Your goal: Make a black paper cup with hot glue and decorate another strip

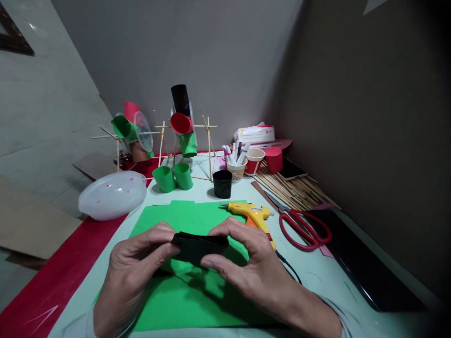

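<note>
Both my hands hold a black paper piece (198, 248) just above a green paper sheet (190, 300) on the pale table (317, 277). My left hand (136, 267) pinches its left end with thumb and fingers. My right hand (243, 260) grips its right end, fingers curled over the top edge. The piece looks bent into a flattened band. A yellow glue gun (252, 213) lies just beyond my right hand, nozzle pointing left.
Red scissors (303, 227) and a bundle of wooden skewers (296, 188) lie at right. A black cup (222, 183), two green cups (173, 177), a marker cup (237, 164), stick frames with paper cups (183, 126) and a clear balloon (112, 195) stand behind.
</note>
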`<state>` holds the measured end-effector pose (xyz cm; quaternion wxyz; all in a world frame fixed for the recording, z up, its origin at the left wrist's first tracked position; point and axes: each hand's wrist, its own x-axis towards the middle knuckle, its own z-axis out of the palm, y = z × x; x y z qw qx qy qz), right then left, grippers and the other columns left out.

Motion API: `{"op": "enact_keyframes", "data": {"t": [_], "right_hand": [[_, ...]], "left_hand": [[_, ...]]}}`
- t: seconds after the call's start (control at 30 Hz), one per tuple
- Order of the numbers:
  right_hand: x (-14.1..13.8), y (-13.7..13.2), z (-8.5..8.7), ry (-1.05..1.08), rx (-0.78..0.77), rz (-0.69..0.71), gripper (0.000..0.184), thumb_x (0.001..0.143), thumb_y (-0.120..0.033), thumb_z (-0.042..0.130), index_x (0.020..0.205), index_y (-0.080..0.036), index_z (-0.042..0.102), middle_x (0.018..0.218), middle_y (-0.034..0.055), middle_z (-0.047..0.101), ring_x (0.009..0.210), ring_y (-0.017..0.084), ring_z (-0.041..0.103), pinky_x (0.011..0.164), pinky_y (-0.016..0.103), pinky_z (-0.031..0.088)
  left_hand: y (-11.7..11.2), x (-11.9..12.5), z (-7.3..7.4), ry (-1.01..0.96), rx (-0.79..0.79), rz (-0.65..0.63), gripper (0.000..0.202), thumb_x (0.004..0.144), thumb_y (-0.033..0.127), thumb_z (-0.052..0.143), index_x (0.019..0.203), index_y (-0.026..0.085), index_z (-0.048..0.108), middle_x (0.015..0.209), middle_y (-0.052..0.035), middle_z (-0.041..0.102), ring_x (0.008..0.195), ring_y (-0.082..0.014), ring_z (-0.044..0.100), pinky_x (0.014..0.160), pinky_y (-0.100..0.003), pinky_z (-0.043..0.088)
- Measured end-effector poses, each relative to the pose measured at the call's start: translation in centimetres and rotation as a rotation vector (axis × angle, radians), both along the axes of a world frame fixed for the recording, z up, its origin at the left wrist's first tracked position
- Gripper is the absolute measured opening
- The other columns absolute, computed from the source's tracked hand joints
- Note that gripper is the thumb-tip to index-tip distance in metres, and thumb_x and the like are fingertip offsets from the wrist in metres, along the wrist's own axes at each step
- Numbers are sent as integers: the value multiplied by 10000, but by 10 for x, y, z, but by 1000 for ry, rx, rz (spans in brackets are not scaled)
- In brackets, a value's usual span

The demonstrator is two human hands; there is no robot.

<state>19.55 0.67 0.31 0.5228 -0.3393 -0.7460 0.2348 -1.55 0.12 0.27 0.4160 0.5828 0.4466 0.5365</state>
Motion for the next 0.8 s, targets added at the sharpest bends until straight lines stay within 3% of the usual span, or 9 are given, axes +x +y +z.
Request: {"op": "enact_keyframes", "data": {"t": [0.13,0.47,0.63,0.73,0.8], "right_hand": [[1,2,-1,52,55,30,183,788,-228,828,880,-116,717,736,28,707,682,145,628,650,235,494],[2,2,-3,108,51,65,66,815,-143,791,810,-112,733,695,30,698,655,138,606,653,259,484],[4,4,1,77,-177,5,77,808,-201,798,809,-166,730,698,-17,682,661,126,598,645,234,465],[6,6,3,88,-409,82,98,835,-249,758,788,-173,717,689,-30,656,652,118,582,624,220,454],[6,8,3,99,-527,154,118,851,-273,730,795,-171,711,694,-30,646,651,115,565,609,216,445]], "left_hand": [[0,0,-2,-47,-32,-57,63,806,334,776,771,282,782,765,25,652,734,-137,556,639,-195,457],[2,-3,-6,-25,-57,-52,96,795,316,778,720,258,765,755,13,638,742,-150,552,645,-217,448],[3,4,-1,3,-168,16,67,724,282,820,772,252,784,767,20,664,766,-159,589,691,-212,478],[2,7,3,-3,-265,-1,174,739,344,798,871,233,783,832,4,690,836,-191,618,731,-225,496],[2,7,5,45,-286,-89,220,781,393,762,904,212,772,838,-6,684,820,-187,609,709,-221,490]]}}
